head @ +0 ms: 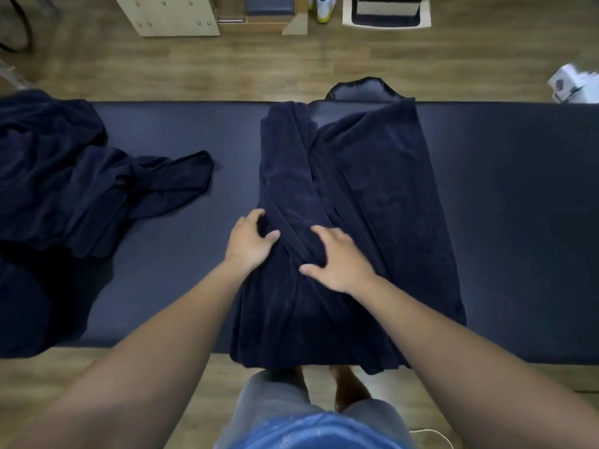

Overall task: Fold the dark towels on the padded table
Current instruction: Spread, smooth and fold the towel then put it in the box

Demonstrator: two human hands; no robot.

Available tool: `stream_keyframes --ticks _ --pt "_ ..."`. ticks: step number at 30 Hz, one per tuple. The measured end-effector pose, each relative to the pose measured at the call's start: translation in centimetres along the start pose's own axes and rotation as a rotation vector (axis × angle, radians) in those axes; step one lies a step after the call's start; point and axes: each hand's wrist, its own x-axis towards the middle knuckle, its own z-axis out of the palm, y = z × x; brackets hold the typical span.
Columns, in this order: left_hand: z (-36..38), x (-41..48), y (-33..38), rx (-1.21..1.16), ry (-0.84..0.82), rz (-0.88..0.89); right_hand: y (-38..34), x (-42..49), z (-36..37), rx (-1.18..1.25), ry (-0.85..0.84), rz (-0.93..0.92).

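Observation:
A dark navy towel (pixel 382 196) lies across the middle of the padded table (pixel 518 222), rumpled lengthwise, its near end hanging over the front edge. My left hand (pixel 249 241) grips the towel's left folded edge, thumb over the cloth. My right hand (pixel 340 257) rests on a fold beside it, fingers curled into the fabric. A second heap of dark towels (pixel 64 176) lies crumpled at the table's left end.
Beyond the table is wooden floor with a light wooden cabinet (pixel 175 14), a white basket (pixel 385 11) and a pair of shoes (pixel 322 6). A white object (pixel 573 85) sits at the far right. My legs stand against the front edge.

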Motion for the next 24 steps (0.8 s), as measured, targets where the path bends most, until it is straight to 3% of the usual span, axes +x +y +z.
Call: stream_keyframes --ticks 2,4,8,11,13,16,20,24 --pt "0.7 2.3 0.9 -0.03 0.04 0.034 -1.7 2.4 1.7 -0.079 -0.067 0.106" --pt "0.6 3.8 2.0 -0.208 0.079 -0.038 -2.3 4.1 2.2 -0.183 -0.035 0.206" --pt "-1.2 7.5 4.1 -0.979 -0.037 -0.467 -2.0 5.5 0.4 -0.093 0.127 0.151" --pt "-3.4 10.6 5.8 -1.622 -0.158 -0.639 -1.3 6.0 -1.8 0.047 0.33 0.125" --pt "-4.3 12.7 6.7 -1.813 -0.221 -0.729 -1.3 6.5 -2.9 0.065 0.382 0.096" --pt "-5.5 14.7 9.5 -1.699 -0.331 -0.686 -2.7 7.8 -4.2 0.098 0.388 0.06" --pt "-7.9 15.0 15.2 -1.5 -0.229 -0.283 -5.9 11.2 -6.7 0.198 0.539 0.002" --pt "-7.2 14.9 17.3 -0.939 -0.164 0.073 -4.4 15.9 -12.4 0.354 0.612 0.133"
